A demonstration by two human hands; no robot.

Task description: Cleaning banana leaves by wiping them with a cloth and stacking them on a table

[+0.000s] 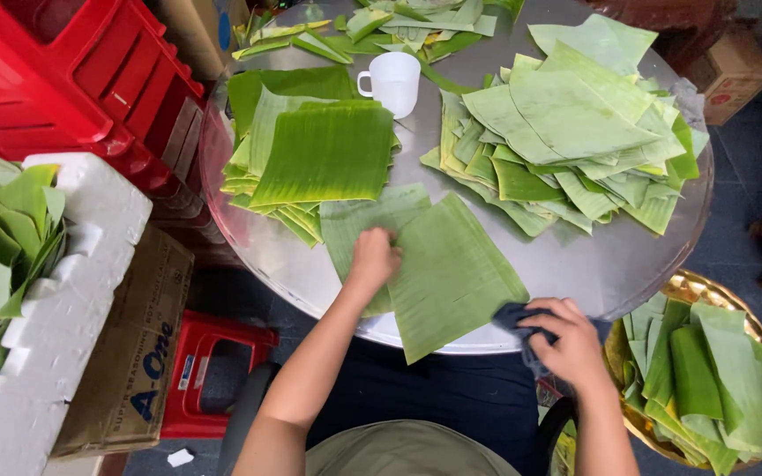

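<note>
While the round metal table [575,264] carries leaf stacks far left and far right, a banana leaf piece [451,273] lies near, pinned flat by the left hand [372,256], the right hand [571,339] clenching a dark cloth [513,316].

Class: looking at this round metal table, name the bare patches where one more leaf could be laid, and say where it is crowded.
Bare metal shows between the white mug and the right leaf pile, and along the near right rim below that pile. The left stack, the far edge and the leaf under the left hand are crowded.
</note>
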